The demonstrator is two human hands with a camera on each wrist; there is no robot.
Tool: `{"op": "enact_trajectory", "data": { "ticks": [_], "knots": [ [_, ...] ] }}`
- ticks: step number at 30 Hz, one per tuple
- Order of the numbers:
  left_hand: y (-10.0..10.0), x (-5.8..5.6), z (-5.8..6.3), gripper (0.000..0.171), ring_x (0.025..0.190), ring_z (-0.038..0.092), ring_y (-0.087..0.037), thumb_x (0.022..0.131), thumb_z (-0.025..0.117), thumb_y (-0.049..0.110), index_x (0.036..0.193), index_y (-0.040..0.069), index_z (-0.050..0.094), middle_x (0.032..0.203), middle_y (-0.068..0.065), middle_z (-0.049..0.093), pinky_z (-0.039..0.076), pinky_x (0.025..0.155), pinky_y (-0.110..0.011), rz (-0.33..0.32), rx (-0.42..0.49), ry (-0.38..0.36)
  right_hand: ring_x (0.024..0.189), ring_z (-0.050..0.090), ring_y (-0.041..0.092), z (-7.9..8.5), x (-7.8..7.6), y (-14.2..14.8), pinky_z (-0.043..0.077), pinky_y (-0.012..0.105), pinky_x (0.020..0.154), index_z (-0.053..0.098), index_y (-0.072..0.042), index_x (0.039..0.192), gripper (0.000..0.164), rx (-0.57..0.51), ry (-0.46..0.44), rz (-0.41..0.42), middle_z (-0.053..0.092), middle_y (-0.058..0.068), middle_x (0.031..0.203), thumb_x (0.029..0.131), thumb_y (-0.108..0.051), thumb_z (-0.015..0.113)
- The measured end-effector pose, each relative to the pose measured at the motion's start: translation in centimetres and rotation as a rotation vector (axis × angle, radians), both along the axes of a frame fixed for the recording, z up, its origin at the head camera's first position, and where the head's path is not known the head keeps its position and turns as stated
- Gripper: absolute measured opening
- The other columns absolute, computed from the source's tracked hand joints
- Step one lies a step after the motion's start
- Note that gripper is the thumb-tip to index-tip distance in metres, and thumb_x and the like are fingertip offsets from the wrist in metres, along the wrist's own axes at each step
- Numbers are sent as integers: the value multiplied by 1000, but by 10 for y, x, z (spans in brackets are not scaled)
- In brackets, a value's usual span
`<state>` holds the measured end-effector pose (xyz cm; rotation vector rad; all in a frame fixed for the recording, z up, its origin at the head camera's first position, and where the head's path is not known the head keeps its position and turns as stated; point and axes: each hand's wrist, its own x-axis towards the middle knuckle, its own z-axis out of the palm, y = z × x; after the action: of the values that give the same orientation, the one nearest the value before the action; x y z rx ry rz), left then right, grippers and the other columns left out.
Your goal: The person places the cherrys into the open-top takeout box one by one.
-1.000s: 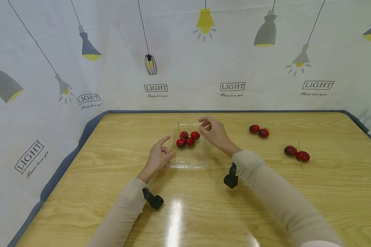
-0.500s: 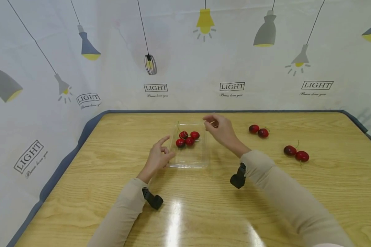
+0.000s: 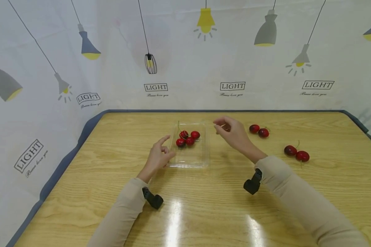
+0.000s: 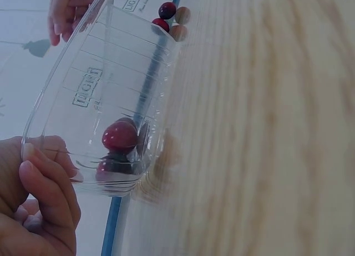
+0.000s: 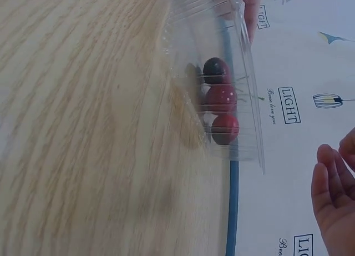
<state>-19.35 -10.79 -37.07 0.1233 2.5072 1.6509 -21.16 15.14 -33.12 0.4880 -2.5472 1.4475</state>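
A clear plastic container point(image 3: 191, 158) stands on the table, with several dark red cherries point(image 3: 190, 141) inside toward its far half; one green stem sticks up. At its left side, my left hand point(image 3: 157, 156) pinches the rim, as the left wrist view shows with the curled fingers point(image 4: 52, 192) at the wall. My right hand point(image 3: 233, 134) hovers beyond the container's right edge, apart from it. Its fingers are loosely bent, and nothing shows between them in the head view or the right wrist view.
Right of the right hand lies a pair of cherries point(image 3: 259, 131) on the wooden table point(image 3: 204, 206). Another pair of cherries point(image 3: 296, 153) lies nearer and farther right. A white curtain point(image 3: 185, 51) printed with lamps hangs behind the table and along its left.
My right hand has moved right, away from above the container's far right corner. The left hand, the container and the cherries have stayed in place.
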Motion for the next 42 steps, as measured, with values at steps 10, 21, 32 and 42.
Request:
{"op": "enact_trajectory", "data": {
  "ticks": [10,21,32,42],
  "knots": [
    [0,1,0,66,35,34,-10,78,57,1,138,12,31,55,-1,40,29,36,-23,3,-1,-15,71,58,19,-1,14,27,46,27,59,59,-3,103,19,99,29,11,60,9,86,88,-14,53],
    [-1,-1,-1,66,34,34,-10,78,57,1,138,12,31,53,-1,40,29,35,-23,8,-15,-6,67,56,6,2,29,57,45,20,57,59,-1,105,23,73,23,-32,60,10,84,89,-17,52],
    [-1,-1,-3,65,35,32,-10,78,58,2,137,13,33,53,0,39,28,35,-23,13,-13,-12,70,56,0,0,42,85,46,17,62,57,0,105,24,47,-1,-62,58,1,85,89,-16,51],
    [-1,-1,-3,65,34,32,-9,77,58,1,136,12,34,52,1,38,29,35,-23,18,-2,-6,69,56,-1,0,55,116,45,13,60,56,0,107,25,32,-15,-140,58,-13,81,89,-18,52]
  ]
}}
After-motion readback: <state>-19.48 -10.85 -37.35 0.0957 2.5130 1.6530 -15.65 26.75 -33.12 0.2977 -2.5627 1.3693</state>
